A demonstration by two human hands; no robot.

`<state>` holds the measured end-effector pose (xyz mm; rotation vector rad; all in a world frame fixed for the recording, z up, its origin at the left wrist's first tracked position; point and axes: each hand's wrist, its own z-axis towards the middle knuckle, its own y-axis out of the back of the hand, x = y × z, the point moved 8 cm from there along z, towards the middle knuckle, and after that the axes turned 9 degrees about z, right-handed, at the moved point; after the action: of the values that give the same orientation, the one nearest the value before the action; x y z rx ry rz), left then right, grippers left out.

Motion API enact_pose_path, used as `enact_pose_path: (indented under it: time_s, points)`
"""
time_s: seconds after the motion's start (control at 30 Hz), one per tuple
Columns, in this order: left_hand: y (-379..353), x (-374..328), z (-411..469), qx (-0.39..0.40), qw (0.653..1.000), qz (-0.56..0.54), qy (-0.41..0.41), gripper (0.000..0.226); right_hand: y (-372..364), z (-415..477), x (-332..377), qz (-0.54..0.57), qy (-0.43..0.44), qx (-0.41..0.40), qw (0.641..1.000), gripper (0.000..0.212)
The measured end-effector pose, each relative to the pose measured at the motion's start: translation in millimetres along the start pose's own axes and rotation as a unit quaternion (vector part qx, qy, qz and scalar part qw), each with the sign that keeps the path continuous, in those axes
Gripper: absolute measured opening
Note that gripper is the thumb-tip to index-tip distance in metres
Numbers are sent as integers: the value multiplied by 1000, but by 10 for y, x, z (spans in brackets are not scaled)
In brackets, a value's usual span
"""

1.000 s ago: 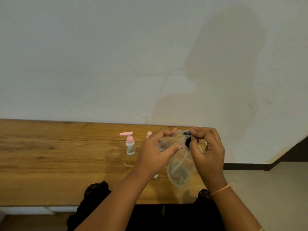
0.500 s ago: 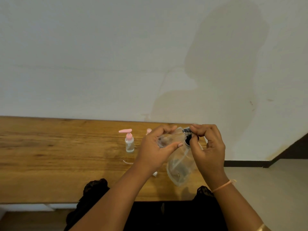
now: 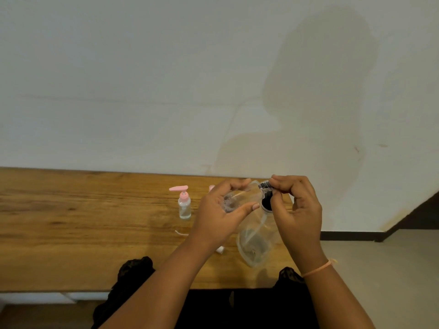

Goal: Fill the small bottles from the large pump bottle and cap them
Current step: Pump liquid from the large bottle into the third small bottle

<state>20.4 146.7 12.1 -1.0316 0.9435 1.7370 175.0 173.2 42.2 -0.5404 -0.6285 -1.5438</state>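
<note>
Pink-capped small clear pump bottle upright on wooden table. Our left hand grips tilted small clear plastic bottle. Our right hand pinches black ribbed pump head of large clear pump bottle.

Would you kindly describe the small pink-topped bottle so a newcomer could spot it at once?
On the wooden table, look left of the person's left hand. A small clear bottle stands there upright and untouched; its pink pump top sets it apart from the black-collared large bottle in that hand.
</note>
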Motion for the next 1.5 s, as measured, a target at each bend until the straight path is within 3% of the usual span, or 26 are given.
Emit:
enact_pose_path:
  time_s: [0.33, 0.57, 0.9, 1.23, 1.5]
  points:
    - [-71, 128, -16, 15, 999, 9, 34, 32, 2, -34, -97, -14, 3, 15, 1000, 13]
    - [-17, 21, -28, -10, 1000, 12, -11, 39, 0, -1, -8, 3, 3, 4, 1000, 15]
    - [-73, 127, -16, 19, 999, 24, 18, 43, -8, -42, -87, -12, 3, -2, 1000, 15]
    - [-36, -5, -24, -4, 998, 52, -34, 40, 28, -23, 13, 13, 2, -13, 1000, 15]
    - [-56, 46, -27, 15, 999, 31, -7, 42, 7, -53, -76, -4, -3, -15, 1000, 14]
